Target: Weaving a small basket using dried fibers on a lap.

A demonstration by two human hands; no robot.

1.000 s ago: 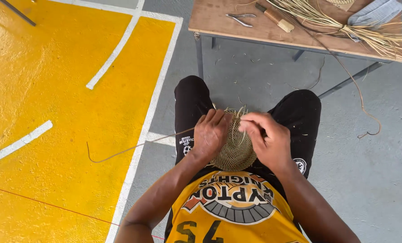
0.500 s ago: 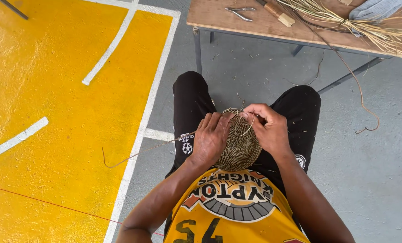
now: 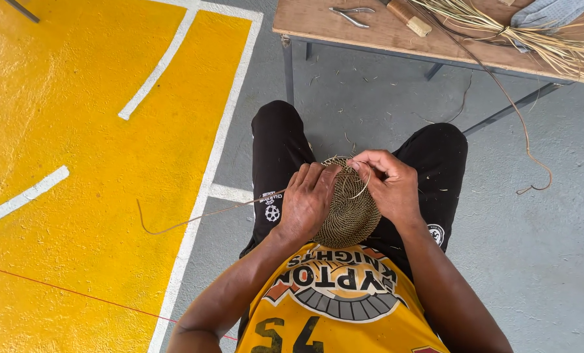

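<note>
The left hand (image 3: 308, 199) lies with its fingers closed over the left edge of a round woven disc (image 3: 349, 212). The right hand (image 3: 386, 183) is closed in a pinch grip on a thin fibre strand (image 3: 364, 186) at the disc's upper rim. The disc rests in the lap, between both hands, above the black trousers (image 3: 279, 144). A long strand (image 3: 194, 219) runs from under the left hand out to the left, over the grey floor (image 3: 540, 261) and onto the yellow painted area (image 3: 76, 163), where its end curls upward.

Open floor lies to the left, right and front of the knees. Ahead stands a wooden tabletop (image 3: 344, 29), carrying pliers (image 3: 349, 13), a bundle of straw (image 3: 533, 36) and a grey cloth (image 3: 550, 12); its far edge is cut off. The disc's left part is hidden by the left hand.
</note>
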